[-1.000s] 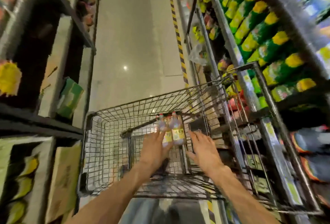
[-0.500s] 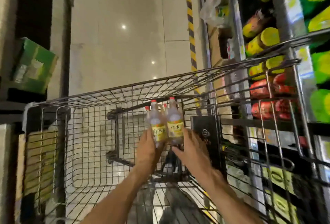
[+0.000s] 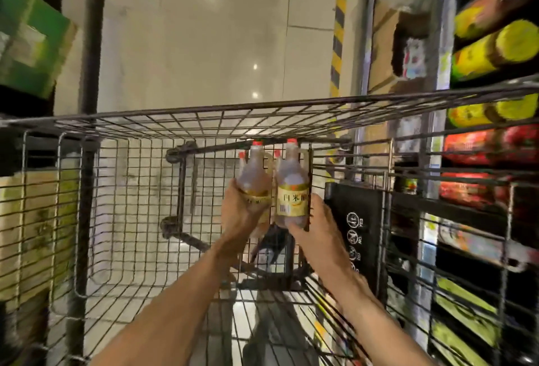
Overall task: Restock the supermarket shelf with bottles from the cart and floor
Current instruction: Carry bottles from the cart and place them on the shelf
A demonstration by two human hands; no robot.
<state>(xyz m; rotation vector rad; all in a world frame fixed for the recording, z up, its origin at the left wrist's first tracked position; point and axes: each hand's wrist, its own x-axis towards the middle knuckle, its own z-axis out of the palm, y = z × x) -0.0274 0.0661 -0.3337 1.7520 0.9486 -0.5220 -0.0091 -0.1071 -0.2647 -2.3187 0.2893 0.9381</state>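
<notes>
A green carton [image 3: 27,44] sits at upper left. A yellow-and-black striped floor line [image 3: 339,24] crosses the pale tiled floor [image 3: 204,44].

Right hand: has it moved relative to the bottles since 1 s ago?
Yes. The right hand has closed in leftward from beside the black cart panel onto the right bottle, now gripping it.

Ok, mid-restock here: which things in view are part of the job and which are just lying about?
Part of the job:
- left bottle, gripped by the left hand
- right bottle, held by the right hand
- wire cart
- shelf of yellow-capped bottles

Just lying about:
- green carton
- black panel on the cart
- hazard-striped floor tape
</notes>
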